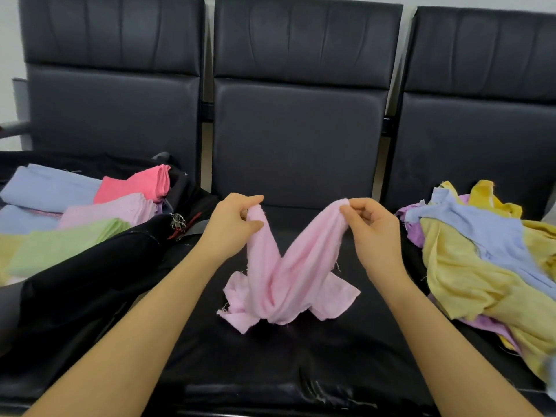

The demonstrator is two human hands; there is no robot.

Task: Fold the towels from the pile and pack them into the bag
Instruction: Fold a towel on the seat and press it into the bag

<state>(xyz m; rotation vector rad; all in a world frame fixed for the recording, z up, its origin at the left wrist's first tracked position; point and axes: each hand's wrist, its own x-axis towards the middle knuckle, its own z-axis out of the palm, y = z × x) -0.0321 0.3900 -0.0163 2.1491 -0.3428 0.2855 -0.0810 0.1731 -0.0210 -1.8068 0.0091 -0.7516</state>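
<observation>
Now 2 hands, left (233, 225) & right (373, 230), fingers each pinching 1 pink towel (288, 284) corner.

Three black padded seats (296, 139) stand side by side against a pale wall (9, 40), evenly lit.

A pink towel (288, 281) hangs twisted in an X over the middle seat, its lower corners resting there. The loose pile (487, 260) lies right; the black bag (90, 272), left, holds folded towels (90, 212).
</observation>
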